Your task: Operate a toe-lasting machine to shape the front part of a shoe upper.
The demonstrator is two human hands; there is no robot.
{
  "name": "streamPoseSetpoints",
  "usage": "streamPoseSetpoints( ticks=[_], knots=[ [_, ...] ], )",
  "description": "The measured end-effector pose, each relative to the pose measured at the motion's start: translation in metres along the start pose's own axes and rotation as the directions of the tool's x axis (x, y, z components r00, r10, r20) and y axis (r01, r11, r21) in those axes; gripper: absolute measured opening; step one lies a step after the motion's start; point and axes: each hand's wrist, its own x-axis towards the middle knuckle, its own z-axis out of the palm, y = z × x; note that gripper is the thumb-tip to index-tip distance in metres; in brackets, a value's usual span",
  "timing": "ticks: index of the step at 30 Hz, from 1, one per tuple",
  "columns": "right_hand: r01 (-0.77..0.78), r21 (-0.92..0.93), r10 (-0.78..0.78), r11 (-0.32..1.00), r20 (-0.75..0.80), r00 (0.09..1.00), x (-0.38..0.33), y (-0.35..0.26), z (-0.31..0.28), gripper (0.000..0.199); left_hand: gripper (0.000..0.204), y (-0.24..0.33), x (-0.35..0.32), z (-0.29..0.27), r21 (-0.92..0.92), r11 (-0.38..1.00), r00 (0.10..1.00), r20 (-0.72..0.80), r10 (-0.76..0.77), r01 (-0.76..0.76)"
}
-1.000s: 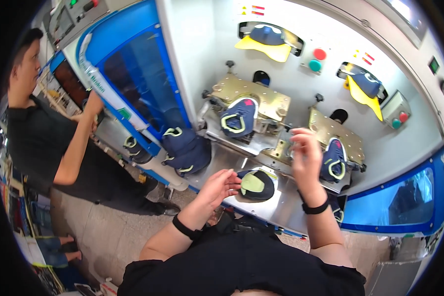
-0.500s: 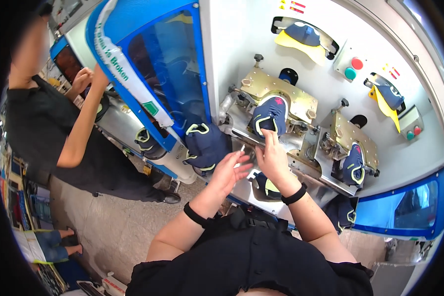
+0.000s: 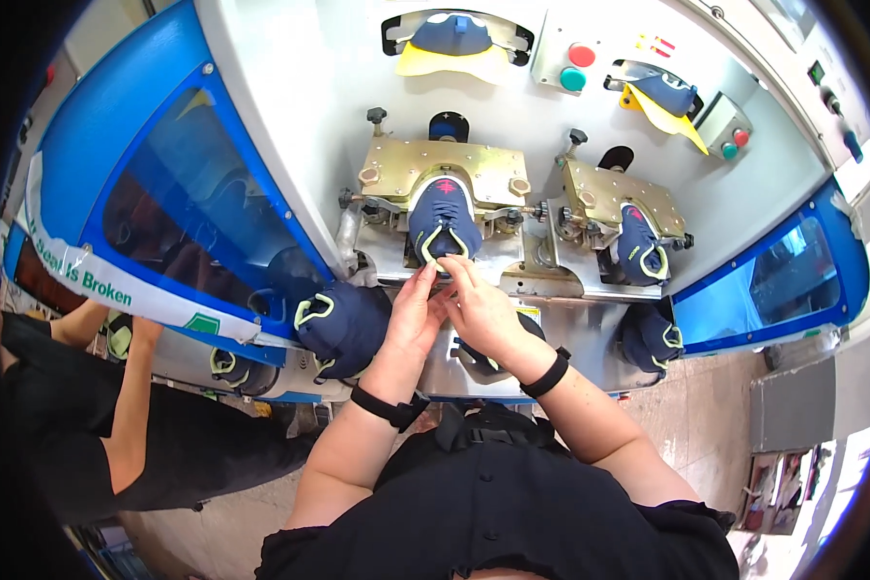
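Note:
A navy shoe upper (image 3: 445, 215) with pale-yellow collar trim and a pink mark on its tongue sits in the brass-coloured clamp (image 3: 387, 166) of a machine, heel toward me. My right hand (image 3: 483, 311) has its fingertips closed on the heel edge of that upper. Close beside it, my left hand (image 3: 414, 311) has its fingers drawn together at the same heel; the hands partly hide what is between them. A second navy upper (image 3: 640, 242) sits in the clamp to the right. Another dark upper (image 3: 474, 356) lies under my right wrist, partly covered.
Navy uppers (image 3: 343, 329) rest left of my hands, and more (image 3: 648, 333) at the right. Blue doors with windows (image 3: 203, 193) flank the machine. Button boxes (image 3: 568, 58) and yellow-lined navy pieces (image 3: 454, 43) are on the white panel. A co-worker's arm (image 3: 130, 416) is at left.
My view has swung right. My left hand, spread with a thin white stick-like thing earlier, has come up to the heel beside my right hand. The white thing no longer shows.

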Motion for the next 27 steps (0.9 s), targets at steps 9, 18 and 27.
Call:
streamPoseSetpoints(
  ticks=[9, 18, 27],
  knots=[
    [-0.072, 0.004, 0.073, 0.997, -0.054, 0.996, 0.004, -0.016, 0.003, 0.049, 0.028, 0.014, 0.008, 0.003, 0.059, 0.994, 0.992, -0.088, -0.092, 0.097],
    [-0.076, -0.008, 0.076, 0.997, -0.031, 0.997, 0.000, -0.008, 0.010, 0.054, 0.029, 0.012, 0.009, -0.003, 0.103, 0.986, 0.988, -0.099, -0.120, 0.130],
    [-0.086, -0.004, 0.086, 0.996, -0.037, 0.996, 0.000, -0.011, 0.007, 0.052, 0.029, 0.014, 0.007, -0.003, 0.103, 0.986, 0.989, -0.088, -0.122, 0.131]
  ],
)
